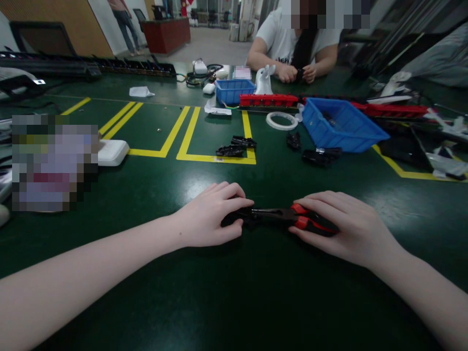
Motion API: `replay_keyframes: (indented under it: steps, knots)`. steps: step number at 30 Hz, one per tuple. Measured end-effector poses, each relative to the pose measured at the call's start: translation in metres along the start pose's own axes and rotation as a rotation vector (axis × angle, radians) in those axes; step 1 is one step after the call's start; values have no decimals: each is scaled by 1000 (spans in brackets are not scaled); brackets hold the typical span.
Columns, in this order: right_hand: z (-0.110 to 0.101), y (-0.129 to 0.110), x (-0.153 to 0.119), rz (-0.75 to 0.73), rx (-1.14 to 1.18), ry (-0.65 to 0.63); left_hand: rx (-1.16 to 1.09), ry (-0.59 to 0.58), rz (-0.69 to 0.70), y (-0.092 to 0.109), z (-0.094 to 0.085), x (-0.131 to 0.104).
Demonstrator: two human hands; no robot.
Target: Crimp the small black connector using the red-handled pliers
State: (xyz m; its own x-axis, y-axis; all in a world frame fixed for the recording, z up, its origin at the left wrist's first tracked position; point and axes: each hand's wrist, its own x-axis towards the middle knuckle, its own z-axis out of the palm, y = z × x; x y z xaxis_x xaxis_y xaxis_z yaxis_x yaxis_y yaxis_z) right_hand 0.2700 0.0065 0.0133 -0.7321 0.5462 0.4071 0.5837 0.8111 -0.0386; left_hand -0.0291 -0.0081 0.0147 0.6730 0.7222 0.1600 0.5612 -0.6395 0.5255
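My left hand (215, 214) is closed round a small black plastic part (234, 217) just above the green table. In my right hand (347, 224) are long-nose pliers (280, 214) with red and black handles. Their jaws point left and reach the right end of the black part; whether they bite on it I cannot make out. My fingers hide much of the part and of the handles. Beyond my hands, similar black parts (236, 147) lie in a yellow taped box, and others (320, 156) lie farther right.
A blue bin (340, 124) stands at the right, with a smaller blue bin (234, 91) farther back. Nearby are a roll of white tape (281, 121) and a red strip (268, 100). At the left is a white case (113, 152). A person (292, 53) sits opposite, hands on a small dark object.
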Motion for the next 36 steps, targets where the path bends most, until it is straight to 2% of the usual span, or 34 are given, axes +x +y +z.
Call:
replay_keyframes:
  steps: [14,18,23,29,31,33,35,36]
  knots:
    - [3,3,-6,42,45,3,22,7,9,0,2,0]
    - [3,9,-4,97,7,13,32,3,13,0,2,0]
    - [8,14,-5,157,-108,-38,65,-11,33,-1,2,-1]
    - [11,18,-5,211,-126,-99,90,-12,46,-2,4,-1]
    - [4,12,0,170,-149,-55,86,-10,45,-2,4,-1]
    - [-10,-5,4,110,-149,41,86,-4,44,-3,4,-2]
    - [-30,-36,3,92,-76,142,88,-2,48,-4,5,-2]
    - [-41,-56,0,103,9,149,89,-4,52,-5,5,-2]
